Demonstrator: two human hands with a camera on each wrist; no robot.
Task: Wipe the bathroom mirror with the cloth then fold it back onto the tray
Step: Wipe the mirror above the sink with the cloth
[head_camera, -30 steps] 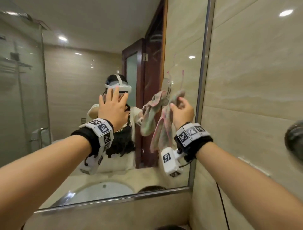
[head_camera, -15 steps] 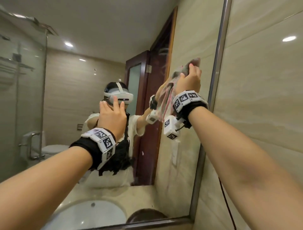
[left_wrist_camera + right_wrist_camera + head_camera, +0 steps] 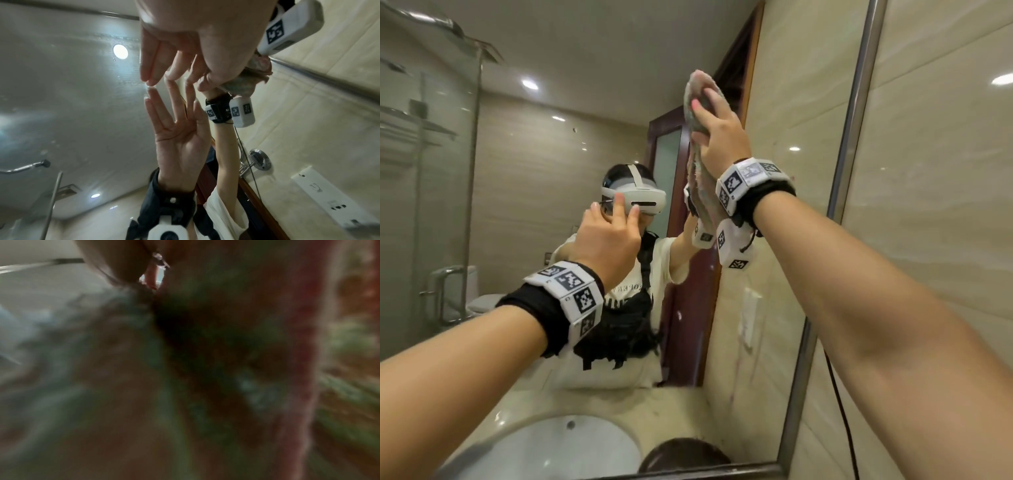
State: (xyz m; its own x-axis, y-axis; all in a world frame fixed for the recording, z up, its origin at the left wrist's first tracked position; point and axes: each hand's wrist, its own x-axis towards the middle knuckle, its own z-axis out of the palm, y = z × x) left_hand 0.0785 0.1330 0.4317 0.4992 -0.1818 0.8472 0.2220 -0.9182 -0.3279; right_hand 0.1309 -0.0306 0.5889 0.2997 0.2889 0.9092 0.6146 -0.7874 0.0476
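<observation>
Right hand (image 3: 722, 137) has the cloth (image 3: 702, 185) bunched under its fingers and thumb, pressed flat-ish against the mirror (image 3: 551, 171) up high, near the right-hand metal frame (image 3: 849, 137) but not on it. Rest of the cloth hangs down past the wrist w/ the marker band, pink and greenish fabric. Left hand (image 3: 607, 240) is empty, fingers pretty much straight and spread a bit; in the left wrist view the fingertips (image 3: 151, 81) meet their own reflection, so they're touching the glass, lower down and to the left of the cloth hand. Right wrist view is basically just blurry cloth (image 3: 226, 369) right up against the lens, can't make out much else there. Reflected in the mirror: sink basin (image 3: 558, 448) at the bottom, a dark wood door (image 3: 671, 144), glass shower screen w/ a chrome handle on the left, ceiling spots. Beige tiled wall (image 3: 935, 205) to the right of the mirror. Tray isn't in any of the views, so can't say where it sits.
</observation>
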